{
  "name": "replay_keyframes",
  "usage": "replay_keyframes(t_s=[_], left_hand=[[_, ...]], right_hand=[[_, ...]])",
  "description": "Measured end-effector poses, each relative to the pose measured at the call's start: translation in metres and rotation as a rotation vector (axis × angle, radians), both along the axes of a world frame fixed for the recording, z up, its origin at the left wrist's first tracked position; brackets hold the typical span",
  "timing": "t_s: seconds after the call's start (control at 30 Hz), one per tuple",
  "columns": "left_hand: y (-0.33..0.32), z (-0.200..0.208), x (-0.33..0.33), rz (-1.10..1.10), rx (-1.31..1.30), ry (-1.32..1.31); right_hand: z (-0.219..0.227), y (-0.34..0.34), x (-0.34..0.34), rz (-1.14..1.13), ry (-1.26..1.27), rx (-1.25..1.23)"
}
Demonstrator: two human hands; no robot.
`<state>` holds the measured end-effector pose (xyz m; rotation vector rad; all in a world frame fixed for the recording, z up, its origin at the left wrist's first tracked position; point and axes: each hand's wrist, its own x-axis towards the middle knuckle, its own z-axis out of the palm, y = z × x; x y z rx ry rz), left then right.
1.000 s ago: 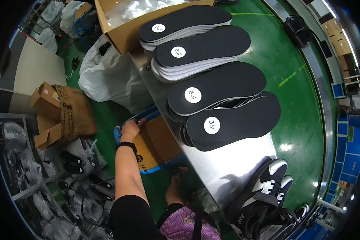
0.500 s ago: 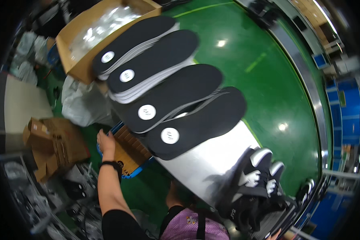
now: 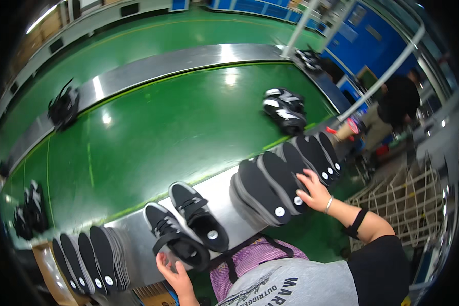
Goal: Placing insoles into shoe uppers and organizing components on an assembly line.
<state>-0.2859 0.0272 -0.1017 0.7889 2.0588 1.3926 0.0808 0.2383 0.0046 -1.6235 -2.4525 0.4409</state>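
Note:
A pair of black sneakers with white toe edges stands on the metal bench, the left shoe [image 3: 164, 224] beside the right shoe [image 3: 194, 209]. A round white sticker shows inside the right shoe. My left hand [image 3: 174, 275] is by the left shoe's heel, fingers apart and holding nothing; whether it touches the heel I cannot tell. My right hand [image 3: 313, 193] reaches over a row of stacked black insoles [image 3: 257, 186] with white round stickers. Its fingers are spread at the edge of one insole [image 3: 285, 176], with nothing visibly gripped.
More insole stacks [image 3: 103, 250] stand at the bench's left end by a cardboard box [image 3: 44, 265]. Black-and-white shoes [image 3: 284, 109] sit beyond the bench on the green surface [image 3: 163, 127]. A person [image 3: 398, 102] is at the far right, near a netted rack [image 3: 403, 209].
My view has swung right along the bench. My left hand has gone from the blue-edged crate to the sneakers, which now stand apart on the metal. My right hand now reaches the right-hand insoles.

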Motion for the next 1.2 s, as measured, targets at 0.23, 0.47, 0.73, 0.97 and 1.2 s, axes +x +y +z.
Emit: replay_keyframes(t_s=[0.23, 0.47, 0.73, 0.97, 1.2], left_hand=[[0.047, -0.010, -0.015, -0.180, -0.143, -0.107], [0.085, 0.035, -0.022, -0.251, -0.270, 0.099], [0.063, 0.086, -0.012, -0.143, -0.269, 0.306], [0.092, 0.087, 0.018, -0.808, -0.568, 0.570], [0.119, 0.067, -0.003, -0.886, -0.586, 0.351]], right_hand=[[0.008, 0.057, 0.025, -0.116, 0.274, -0.116], [0.013, 0.084, 0.014, -0.011, 0.442, -0.140], [0.008, 0.046, -0.029, 0.257, 0.184, 0.049], [0.030, -0.013, -0.109, 0.556, 0.324, -0.410], [-0.018, -0.037, -0.214, 0.540, -0.074, -0.516]])
